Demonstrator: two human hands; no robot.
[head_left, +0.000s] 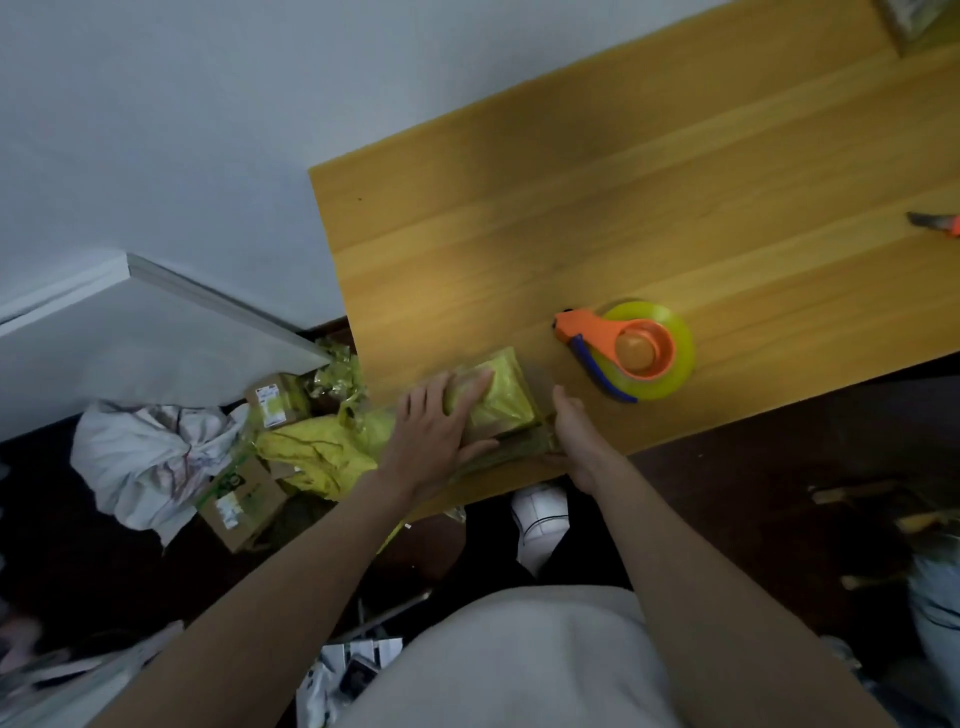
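Presses yellow-wrapped parcel (501, 402) onto wooden table (623, 208) with left hand (431, 431), fingers straight and flat; touches parcel's right edge with right hand (574, 436), finger curl impossible to tell.

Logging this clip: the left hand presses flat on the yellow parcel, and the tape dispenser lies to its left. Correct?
No. The head view shows the tape dispenser lying to the right of the yellow parcel, not its left. The left hand does press flat on it.
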